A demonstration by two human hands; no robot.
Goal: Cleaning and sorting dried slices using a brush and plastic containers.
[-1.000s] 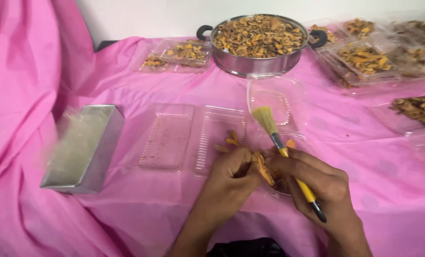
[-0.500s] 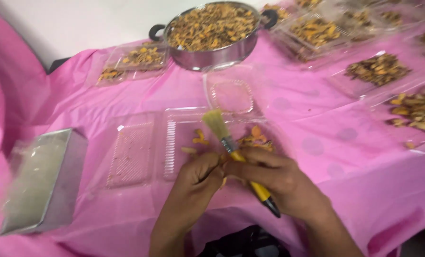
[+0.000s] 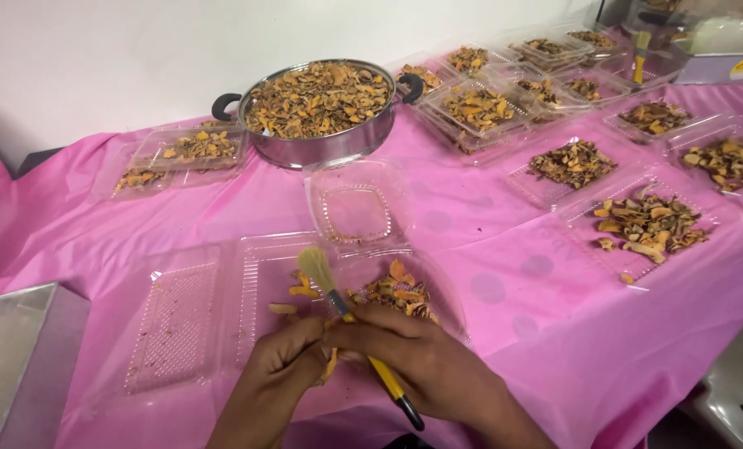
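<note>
In the steel pot (image 3: 321,125), dried orange-brown pieces (image 3: 317,96).

You face a plain white wall (image 3: 138,58) behind a long desk (image 3: 505,249) draped in a pink cloth (image 3: 39,241) with faint dots. Even light falls across it, throwing soft shadows.

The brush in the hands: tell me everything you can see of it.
The brush is a small paintbrush with a pale, straw-coloured bristle head, a dark ferrule, and a yellow handle ending in a black tip. It lies tilted, bristles pointing up and away over the clear plastic tray, black tip toward the person. The right hand grips its middle, hiding part of the handle; the left hand sits beside it, holding an orange dried piece. The bristles look dry and slightly splayed.
</note>
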